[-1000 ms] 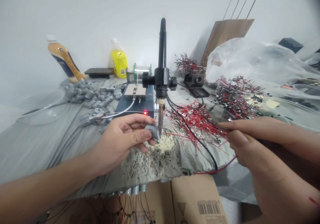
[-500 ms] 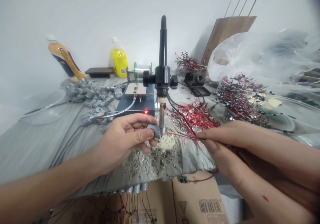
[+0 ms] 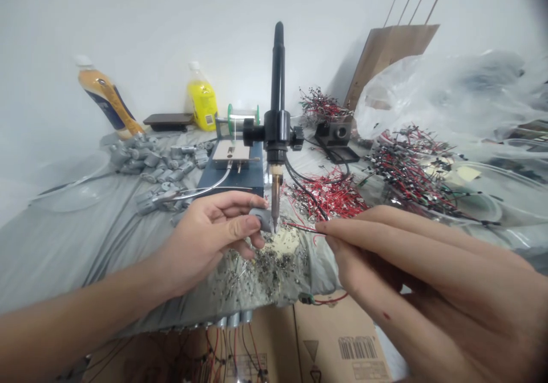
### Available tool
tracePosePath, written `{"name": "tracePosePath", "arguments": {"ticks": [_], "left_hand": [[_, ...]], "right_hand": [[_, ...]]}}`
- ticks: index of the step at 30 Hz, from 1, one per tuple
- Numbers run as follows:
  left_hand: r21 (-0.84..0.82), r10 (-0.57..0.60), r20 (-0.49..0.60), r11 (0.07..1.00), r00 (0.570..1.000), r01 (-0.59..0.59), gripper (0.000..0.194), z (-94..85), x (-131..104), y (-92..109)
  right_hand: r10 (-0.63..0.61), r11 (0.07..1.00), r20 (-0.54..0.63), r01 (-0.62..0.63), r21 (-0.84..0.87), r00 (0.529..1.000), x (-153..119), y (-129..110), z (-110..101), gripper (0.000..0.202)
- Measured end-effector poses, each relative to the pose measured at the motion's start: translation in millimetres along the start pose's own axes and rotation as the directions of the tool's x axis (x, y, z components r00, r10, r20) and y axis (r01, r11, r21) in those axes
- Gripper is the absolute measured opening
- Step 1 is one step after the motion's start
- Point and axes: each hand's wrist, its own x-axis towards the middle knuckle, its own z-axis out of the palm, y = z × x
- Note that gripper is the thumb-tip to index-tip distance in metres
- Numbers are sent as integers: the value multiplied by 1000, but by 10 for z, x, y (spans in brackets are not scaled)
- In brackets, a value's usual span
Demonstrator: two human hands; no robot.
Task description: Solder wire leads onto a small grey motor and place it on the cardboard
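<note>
Between the thumb and fingers of my left hand (image 3: 192,240) is a small grey motor (image 3: 261,218), held just left of the soldering iron's tip. The black soldering iron (image 3: 278,80) stands upright in a clamp, tip down; whether it touches the motor, I cannot tell. My right hand (image 3: 411,269) pinches thin red and black wires (image 3: 303,227), their ends pointing left at the tip from a short way off. A small green circuit board (image 3: 305,298) on a red wire hangs below that hand. Under the tip lies a pale yellow pad (image 3: 282,243) strewn with dark bits.
A blue solder feeder (image 3: 209,177) with a solder spool (image 3: 243,118) stands behind my left hand. Grey motors (image 3: 158,163) are heaped at left, red wires (image 3: 338,197) behind my right hand, more wire bundles (image 3: 406,160) at right. Bottles, a paper bag (image 3: 389,57) and plastic bags line the wall.
My right hand has moved left, bringing the wire ends closer to the iron tip. The motor has shifted slightly left and up. The feeder's red light no longer shows.
</note>
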Motion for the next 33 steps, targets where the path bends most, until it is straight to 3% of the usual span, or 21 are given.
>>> {"name": "tracePosePath", "arguments": {"ticks": [8, 13, 20, 33], "left_hand": [[-8, -6, -1, 1000, 1000, 6, 36, 1, -1, -12], [-2, -4, 7, 1000, 1000, 4, 36, -4, 4, -14], [1, -16, 9, 1000, 1000, 16, 37, -36, -12, -21], [15, 0, -1, 1000, 1000, 0, 37, -23, 2, -23]], "right_hand": [[-81, 993, -47, 76, -95, 996, 29, -96, 21, 34], [-144, 972, -84, 125, -201, 986, 79, -140, 23, 29], [-53, 981, -82, 36, -193, 995, 95, -184, 63, 36], [-36, 981, -48, 26, -195, 998, 106, -162, 98, 32]]}}
